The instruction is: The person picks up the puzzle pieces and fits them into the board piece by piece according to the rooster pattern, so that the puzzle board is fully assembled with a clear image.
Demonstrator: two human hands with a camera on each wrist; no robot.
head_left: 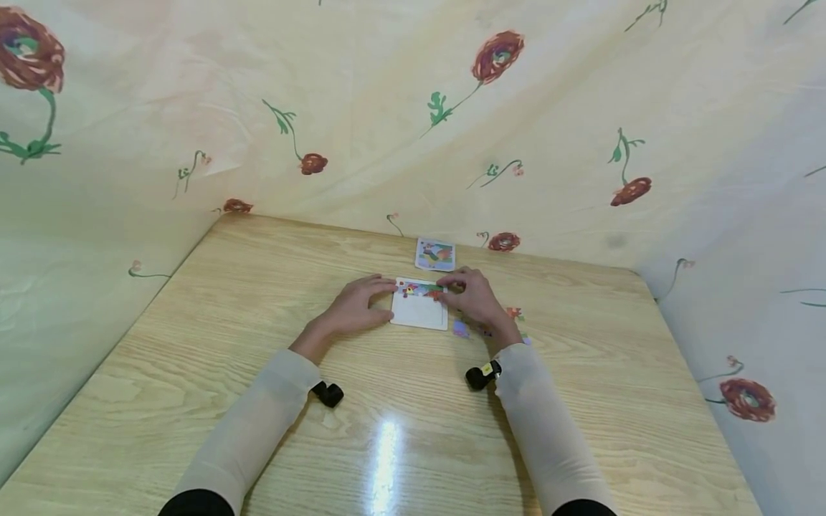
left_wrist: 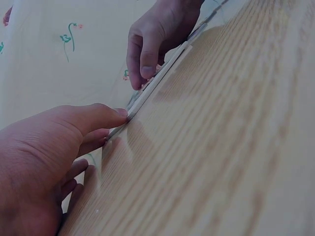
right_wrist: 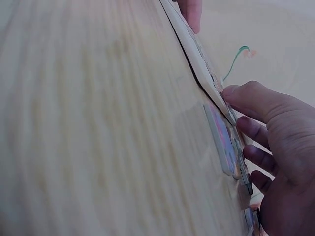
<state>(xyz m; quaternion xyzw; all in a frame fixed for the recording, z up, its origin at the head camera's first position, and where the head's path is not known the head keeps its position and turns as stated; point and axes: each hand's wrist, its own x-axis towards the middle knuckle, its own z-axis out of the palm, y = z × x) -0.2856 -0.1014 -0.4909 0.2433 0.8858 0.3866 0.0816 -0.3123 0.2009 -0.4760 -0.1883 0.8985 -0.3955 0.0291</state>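
Observation:
A small white puzzle board (head_left: 419, 314) lies flat on the wooden table, with a strip of colourful puzzle pieces (head_left: 411, 289) along its top and bare white below. My left hand (head_left: 357, 305) touches the board's left side, thumb near the lower corner and forefinger near the upper one. In the left wrist view the left thumb (left_wrist: 106, 117) rests against the board's edge. At the upper right corner my right hand (head_left: 474, 295) has its thumb and forefinger around a puzzle piece, largely covered by the fingertips. Loose pieces (head_left: 461, 328) lie beside and beneath the right hand.
Behind the board lies a picture card (head_left: 435, 254), close to the table's back edge. Another loose piece (head_left: 514, 313) shows to the right of the right wrist. A flowered cloth (head_left: 387, 107) hangs around the table (head_left: 258, 287).

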